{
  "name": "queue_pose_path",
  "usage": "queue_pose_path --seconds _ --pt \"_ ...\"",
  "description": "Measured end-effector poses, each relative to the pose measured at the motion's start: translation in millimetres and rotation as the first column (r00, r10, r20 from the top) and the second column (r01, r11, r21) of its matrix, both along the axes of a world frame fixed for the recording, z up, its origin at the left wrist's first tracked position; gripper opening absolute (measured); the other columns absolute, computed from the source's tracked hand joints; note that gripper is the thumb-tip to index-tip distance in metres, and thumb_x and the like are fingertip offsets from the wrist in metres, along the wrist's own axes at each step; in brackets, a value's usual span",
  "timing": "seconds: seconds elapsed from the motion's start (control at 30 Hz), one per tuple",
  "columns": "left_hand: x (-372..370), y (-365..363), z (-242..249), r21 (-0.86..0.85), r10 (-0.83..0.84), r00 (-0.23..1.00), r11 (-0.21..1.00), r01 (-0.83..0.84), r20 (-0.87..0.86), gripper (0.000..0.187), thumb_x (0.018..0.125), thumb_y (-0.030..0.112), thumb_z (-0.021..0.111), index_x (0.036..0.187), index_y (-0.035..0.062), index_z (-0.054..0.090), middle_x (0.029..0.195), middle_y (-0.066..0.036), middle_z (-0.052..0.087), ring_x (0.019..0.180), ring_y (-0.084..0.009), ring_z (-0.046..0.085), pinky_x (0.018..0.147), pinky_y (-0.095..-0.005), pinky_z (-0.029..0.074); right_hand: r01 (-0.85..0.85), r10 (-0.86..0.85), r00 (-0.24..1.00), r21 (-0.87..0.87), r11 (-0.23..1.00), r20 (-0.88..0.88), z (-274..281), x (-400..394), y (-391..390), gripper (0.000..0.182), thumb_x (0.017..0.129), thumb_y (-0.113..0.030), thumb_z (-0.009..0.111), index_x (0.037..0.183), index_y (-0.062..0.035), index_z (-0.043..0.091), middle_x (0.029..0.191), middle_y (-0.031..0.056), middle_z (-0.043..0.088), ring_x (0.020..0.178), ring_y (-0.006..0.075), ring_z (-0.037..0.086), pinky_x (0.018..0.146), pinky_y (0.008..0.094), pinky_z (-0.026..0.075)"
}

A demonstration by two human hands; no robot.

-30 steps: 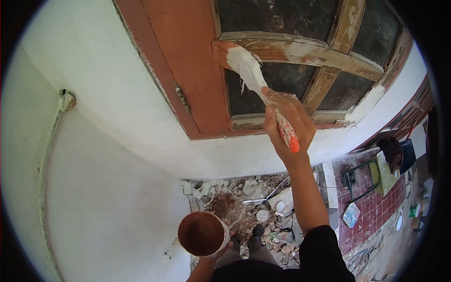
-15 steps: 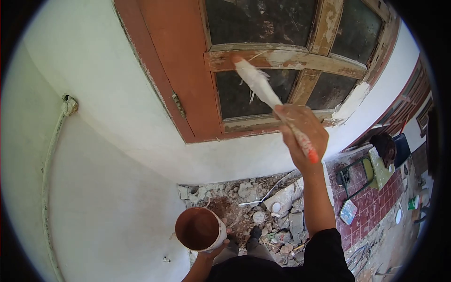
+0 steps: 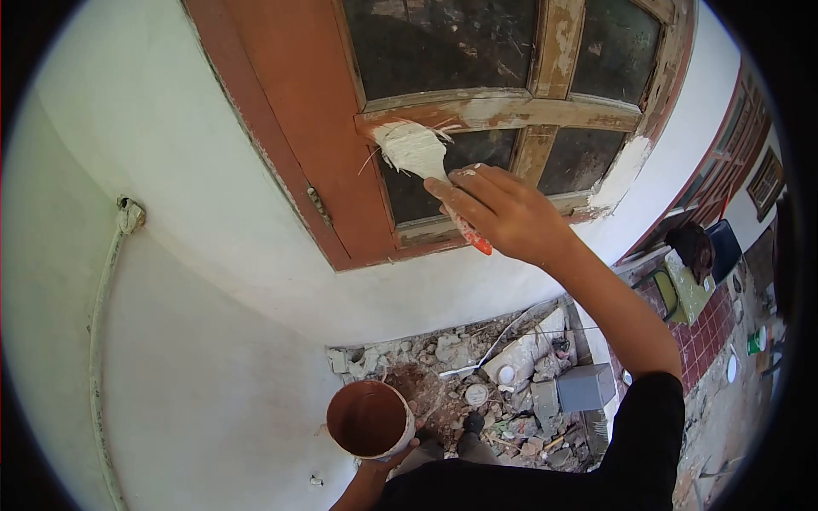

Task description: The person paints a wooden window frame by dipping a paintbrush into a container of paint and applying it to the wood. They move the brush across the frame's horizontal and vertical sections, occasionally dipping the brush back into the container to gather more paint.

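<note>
Paintbrush (image 3: 415, 150) extends beyond the right hand's (image 3: 503, 209) closed fingers, its tip against a wooden crossbar (image 3: 503, 109); the left hand (image 3: 388, 460) grips a pot (image 3: 368, 419) above rubble (image 3: 520, 426) beside a white wall (image 3: 392, 298).

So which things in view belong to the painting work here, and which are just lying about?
In the job:
- brush, in the right hand
- paint pot, in the left hand
- window frame, under the bristles

Lying about:
- rubble on the ground
- grey block
- green container
- chair
</note>
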State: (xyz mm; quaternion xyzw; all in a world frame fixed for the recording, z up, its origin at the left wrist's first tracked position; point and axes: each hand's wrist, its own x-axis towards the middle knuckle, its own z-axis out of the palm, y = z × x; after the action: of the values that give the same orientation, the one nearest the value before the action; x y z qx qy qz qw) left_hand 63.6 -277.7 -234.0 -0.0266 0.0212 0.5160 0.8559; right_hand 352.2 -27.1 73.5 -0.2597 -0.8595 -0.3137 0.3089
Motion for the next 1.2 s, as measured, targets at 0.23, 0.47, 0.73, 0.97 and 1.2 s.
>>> queue_pose_path --seconds 0.23,0.47,0.73,0.97,1.2 --pt "18.7 20.3 23.7 -0.007 -0.173 0.965 0.984 0.177 0.195 0.067 0.087 0.057 0.069 0.144 0.0269 0.052 0.15 -0.015 0.046 0.123 -0.0386 0.047 0.088 -0.0476 0.052 0.193 -0.192 0.98 -0.016 0.981 0.045 16.6 41.6 -20.8 0.047 0.079 -0.01 0.074 0.123 -0.0026 0.062 0.094 0.0057 0.065 0.082 0.0225 0.065 0.073 0.0338 0.057" --pt "11.2 18.8 32.9 -0.049 -0.196 0.95 0.976 0.214 0.243 0.062 0.086 0.055 0.069 0.14 0.0285 0.055 0.147 -0.015 0.047 0.121 -0.0379 0.047 0.086 -0.0482 0.053 0.064 -0.062 0.998 0.066 0.996 -0.03 19.7 -1.9 -38.6 0.044 0.075 -0.011 0.074 0.118 -0.0061 0.064 0.089 0.0061 0.062 0.078 0.0215 0.064 0.069 0.0322 0.057" --pt "-8.6 25.4 35.0 -0.015 -0.168 0.964 0.984 0.175 0.208 0.056 0.091 0.051 0.064 0.142 0.0293 0.055 0.147 -0.013 0.045 0.122 -0.0365 0.045 0.087 -0.0484 0.052 -0.084 0.079 0.994 0.063 0.994 0.074 24.5 -31.1 6.6 0.036 0.073 -0.011 0.074 0.108 -0.0056 0.067 0.086 0.0044 0.06 0.085 0.0216 0.064 0.07 0.0323 0.057" --pt "1.2 32.4 38.3 0.062 -0.203 0.934 0.979 0.193 0.294 0.063 0.089 0.053 0.067 0.144 0.0292 0.051 0.148 -0.012 0.04 0.125 -0.0355 0.043 0.091 -0.0489 0.05 0.121 -0.123 0.988 0.033 0.992 0.091 37.9 20.9 -2.7 0.027 0.077 -0.012 0.069 0.102 -0.0103 0.06 0.088 0.0012 0.061 0.085 0.0208 0.063 0.071 0.0333 0.057" --pt "0.3 25.2 47.2 0.068 -0.191 0.936 0.981 0.179 0.297 0.069 0.086 0.057 0.067 0.147 0.0304 0.048 0.148 -0.014 0.04 0.125 -0.0359 0.043 0.091 -0.0483 0.05 0.133 -0.131 0.987 -0.009 0.991 0.093 30.2 18.7 -44.9 0.031 0.077 -0.012 0.071 0.107 -0.0106 0.061 0.089 0.0026 0.06 0.082 0.0197 0.064 0.065 0.0318 0.057"
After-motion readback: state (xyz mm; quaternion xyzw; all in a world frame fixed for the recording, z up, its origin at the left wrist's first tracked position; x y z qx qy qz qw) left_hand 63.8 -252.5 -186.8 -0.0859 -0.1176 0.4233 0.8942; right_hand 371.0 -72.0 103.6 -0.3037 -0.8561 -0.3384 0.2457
